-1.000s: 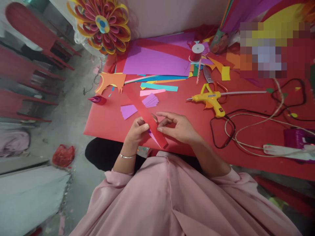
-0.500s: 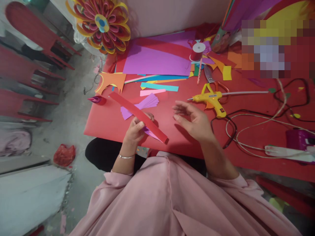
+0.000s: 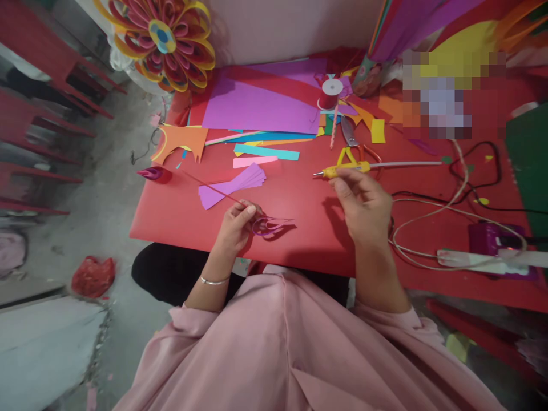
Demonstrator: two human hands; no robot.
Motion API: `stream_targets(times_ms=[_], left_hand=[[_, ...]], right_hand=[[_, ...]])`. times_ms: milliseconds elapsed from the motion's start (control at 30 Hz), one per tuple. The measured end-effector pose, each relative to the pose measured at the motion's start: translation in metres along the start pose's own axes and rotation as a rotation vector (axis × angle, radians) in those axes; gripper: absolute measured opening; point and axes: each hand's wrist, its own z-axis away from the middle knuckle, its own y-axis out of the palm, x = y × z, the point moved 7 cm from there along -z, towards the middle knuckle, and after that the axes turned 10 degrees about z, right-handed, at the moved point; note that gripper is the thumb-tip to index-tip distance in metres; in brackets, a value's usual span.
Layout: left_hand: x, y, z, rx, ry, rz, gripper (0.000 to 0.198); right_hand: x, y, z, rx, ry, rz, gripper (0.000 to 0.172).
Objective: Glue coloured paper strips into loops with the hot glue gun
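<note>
My left hand point(image 3: 240, 225) is closed in a pinch on a red paper strip point(image 3: 209, 187), now seen edge-on and pointing up and left. From the same fingers a looped purple-and-pink paper strip point(image 3: 268, 227) sticks out to the right, above the table. My right hand point(image 3: 366, 202) lies over the yellow glue gun point(image 3: 331, 171), its fingers and thumb curled around the handle, which they hide. The gun's nozzle points left, and a long glue stick point(image 3: 406, 164) juts from its back. Beyond my left hand lies a fan of purple paper strips point(image 3: 231, 185).
Scissors point(image 3: 350, 134) and a ribbon spool point(image 3: 331, 91) lie behind the gun. Cables point(image 3: 406, 202) loop to the right, near a power strip point(image 3: 466, 260). Purple sheets point(image 3: 257, 108) and orange scraps point(image 3: 180, 141) cover the back. A paper flower point(image 3: 162, 37) stands back left.
My right hand has moved from the middle of the table right onto the glue gun and its fingers have curled. My left hand has turned the red strip edge-on, and the purple-pink loop now shows.
</note>
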Motion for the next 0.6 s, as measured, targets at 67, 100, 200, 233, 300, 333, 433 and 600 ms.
stream_targets(times_ms=[67,100,200,233,300,333,433,600], left_hand=[[0.004,-0.004,-0.001,-0.106,0.009,0.022,0.051],[0.006,-0.005,-0.002,-0.155,0.012,0.032,0.050],[0.009,-0.007,-0.002,-0.250,0.014,0.040,0.046],[0.009,-0.006,-0.002,-0.262,0.012,0.040,0.045],[0.009,-0.006,-0.002,-0.275,0.012,0.041,0.044],[0.009,-0.006,-0.002,-0.280,0.012,0.041,0.044],[0.007,-0.009,-0.001,-0.308,0.031,0.056,0.048],[0.007,-0.013,0.000,-0.321,0.041,0.072,0.045]], right_hand=[[0.004,0.009,0.006,0.122,-0.019,0.018,0.024],[0.007,0.013,0.010,0.193,-0.040,0.023,0.027],[0.015,0.026,0.022,0.383,-0.125,0.097,0.051],[0.017,0.030,0.025,0.429,-0.149,0.147,0.061],[0.017,0.035,0.029,0.486,-0.185,0.254,0.074],[0.016,0.037,0.030,0.498,-0.195,0.296,0.078],[0.011,0.036,0.029,0.473,-0.206,0.338,0.083],[0.009,0.031,0.026,0.420,-0.231,0.349,0.083]])
